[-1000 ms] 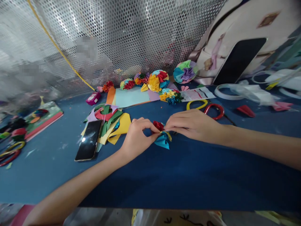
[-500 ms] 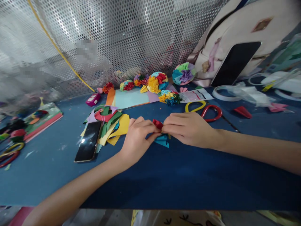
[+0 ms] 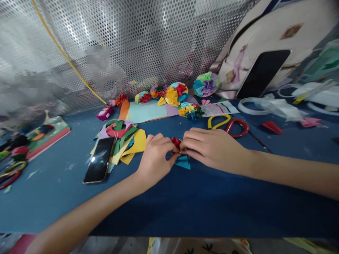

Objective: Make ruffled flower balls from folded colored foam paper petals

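Two grips are pinching one piece: my left grip point(image 3: 155, 157) and right grip point(image 3: 214, 150) are both holding a folded bundle of red and teal paper point(image 3: 181, 151) between the fingertips, nearly closed on it, over the blue surface point(image 3: 212, 208). Just left of my left grip, a black smartphone point(image 3: 99, 159) is lying against cut paper scraps point(image 3: 132, 144). Beyond my right grip, red-handled scissors point(image 3: 237, 127) are lying on the surface. Farther ahead of both grips, finished paper flowers point(image 3: 177, 94) are sitting in a loose row.
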The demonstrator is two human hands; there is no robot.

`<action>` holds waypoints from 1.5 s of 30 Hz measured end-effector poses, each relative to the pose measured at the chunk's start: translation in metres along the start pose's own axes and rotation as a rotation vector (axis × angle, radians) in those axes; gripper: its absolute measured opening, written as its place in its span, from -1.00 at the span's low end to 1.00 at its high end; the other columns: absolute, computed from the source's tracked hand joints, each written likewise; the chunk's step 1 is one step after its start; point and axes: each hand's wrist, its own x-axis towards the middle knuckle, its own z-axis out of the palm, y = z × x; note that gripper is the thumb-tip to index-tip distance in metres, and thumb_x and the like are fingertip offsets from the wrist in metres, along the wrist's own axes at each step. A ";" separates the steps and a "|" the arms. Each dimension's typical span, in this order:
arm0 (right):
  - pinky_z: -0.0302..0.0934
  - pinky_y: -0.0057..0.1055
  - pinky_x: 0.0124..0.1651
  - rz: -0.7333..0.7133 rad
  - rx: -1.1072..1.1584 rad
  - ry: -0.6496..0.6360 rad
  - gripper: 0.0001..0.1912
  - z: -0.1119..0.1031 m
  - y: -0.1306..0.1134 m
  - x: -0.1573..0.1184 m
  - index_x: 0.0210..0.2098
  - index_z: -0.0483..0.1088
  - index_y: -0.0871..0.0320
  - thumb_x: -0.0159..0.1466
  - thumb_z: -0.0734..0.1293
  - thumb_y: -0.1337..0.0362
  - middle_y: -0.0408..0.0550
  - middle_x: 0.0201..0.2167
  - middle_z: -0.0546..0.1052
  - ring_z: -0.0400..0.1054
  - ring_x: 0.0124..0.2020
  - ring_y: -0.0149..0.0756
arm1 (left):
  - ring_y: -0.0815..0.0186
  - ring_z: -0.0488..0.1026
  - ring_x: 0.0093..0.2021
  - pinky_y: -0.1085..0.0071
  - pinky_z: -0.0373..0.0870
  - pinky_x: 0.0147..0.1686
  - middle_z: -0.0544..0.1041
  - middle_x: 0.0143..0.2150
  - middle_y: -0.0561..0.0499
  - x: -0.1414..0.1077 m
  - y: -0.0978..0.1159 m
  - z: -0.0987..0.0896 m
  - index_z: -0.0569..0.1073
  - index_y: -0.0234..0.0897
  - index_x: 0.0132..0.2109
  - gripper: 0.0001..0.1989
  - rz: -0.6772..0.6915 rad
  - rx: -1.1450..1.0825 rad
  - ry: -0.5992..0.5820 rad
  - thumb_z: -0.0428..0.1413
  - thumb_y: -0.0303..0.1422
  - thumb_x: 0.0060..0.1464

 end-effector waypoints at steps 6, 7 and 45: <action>0.13 -0.33 -0.38 -0.183 -0.227 0.118 -0.74 0.003 0.003 -0.001 -0.32 0.48 0.23 0.45 0.22 0.47 -0.06 -0.41 0.47 0.26 -0.36 -0.28 | 0.22 0.45 -0.19 0.22 0.13 -0.10 0.66 -0.26 0.09 0.003 -0.003 -0.002 0.61 -0.18 -0.29 -0.85 -0.089 -0.088 -0.069 0.30 -0.55 0.16; 0.13 -0.34 -0.38 -0.241 -0.267 0.162 -0.75 0.004 0.006 -0.001 -0.31 0.49 0.24 0.44 0.23 0.50 -0.07 -0.41 0.48 0.26 -0.35 -0.28 | 0.22 0.46 -0.18 0.22 0.14 -0.09 0.66 -0.25 0.09 0.004 -0.003 -0.002 0.62 -0.17 -0.28 -0.84 -0.095 -0.100 -0.080 0.29 -0.56 0.16; 0.15 -0.34 -0.35 -0.131 -0.033 0.127 -0.67 0.004 0.006 -0.002 -0.36 0.45 0.17 0.51 0.19 0.39 -0.12 -0.44 0.47 0.26 -0.38 -0.31 | 0.28 0.40 -0.29 0.24 0.12 -0.21 0.61 -0.34 0.09 -0.003 -0.011 0.009 0.57 -0.23 -0.28 -0.89 0.170 0.052 0.121 0.26 -0.48 0.25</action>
